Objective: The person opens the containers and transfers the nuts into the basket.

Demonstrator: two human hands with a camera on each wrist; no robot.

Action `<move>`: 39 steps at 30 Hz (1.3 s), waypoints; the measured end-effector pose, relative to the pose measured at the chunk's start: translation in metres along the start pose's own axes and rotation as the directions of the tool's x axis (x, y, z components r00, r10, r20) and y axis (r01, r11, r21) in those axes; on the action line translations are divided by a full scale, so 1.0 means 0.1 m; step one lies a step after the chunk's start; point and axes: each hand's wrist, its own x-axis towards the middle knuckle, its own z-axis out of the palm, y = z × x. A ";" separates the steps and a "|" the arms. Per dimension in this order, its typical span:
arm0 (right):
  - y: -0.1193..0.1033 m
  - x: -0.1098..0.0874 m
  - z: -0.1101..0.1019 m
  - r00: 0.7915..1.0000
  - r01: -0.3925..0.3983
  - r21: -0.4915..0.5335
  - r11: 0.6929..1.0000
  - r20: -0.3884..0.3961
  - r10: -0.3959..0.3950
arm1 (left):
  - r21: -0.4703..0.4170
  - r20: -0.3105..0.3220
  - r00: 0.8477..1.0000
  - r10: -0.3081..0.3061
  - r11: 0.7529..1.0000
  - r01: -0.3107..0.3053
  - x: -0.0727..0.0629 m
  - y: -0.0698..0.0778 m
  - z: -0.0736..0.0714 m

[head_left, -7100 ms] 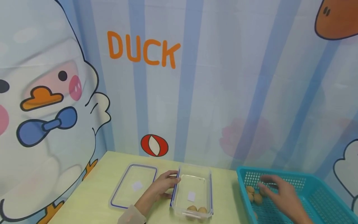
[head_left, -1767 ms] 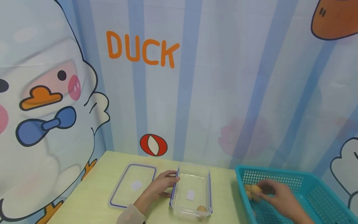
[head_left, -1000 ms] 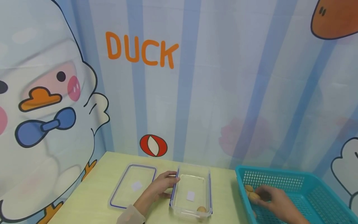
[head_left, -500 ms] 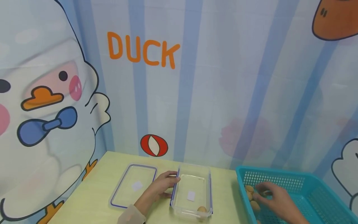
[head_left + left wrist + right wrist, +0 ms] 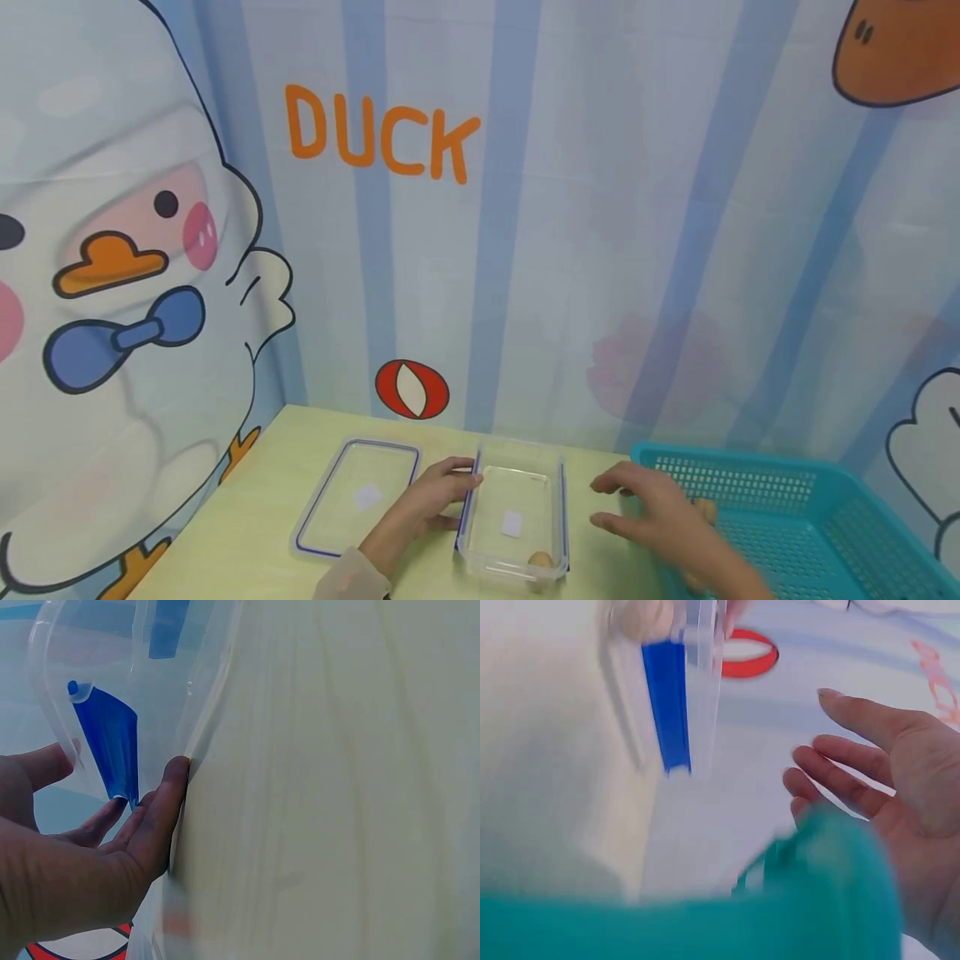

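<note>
A clear plastic food container with blue side clips stands in the middle of the table. Inside its near end lies one round tan walnut. My left hand grips the container's left wall; in the left wrist view its thumb is at the rim and its fingers lie along the outside by the blue clip. My right hand hangs over the left edge of the turquoise basket, holding nothing, thumb and fingers spread apart. Behind its wrist a walnut shows in the basket; the arm hides others.
A clear lid with a blue seal lies on the table left of the container. White square labels show on the lid and the container. A fabric backdrop with duck drawings rises behind the table.
Over the span, one of two walnuts left the container. The right hand placed a walnut in the basket, let go and moved left across the basket's edge. The left hand stayed put.
</note>
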 end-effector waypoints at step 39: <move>-0.24 0.57 0.73 0.895 0.133 -0.198 0.971 0.446 -0.032 | -0.029 0.018 1.000 -0.004 1.000 0.005 -0.03 0.02 0.00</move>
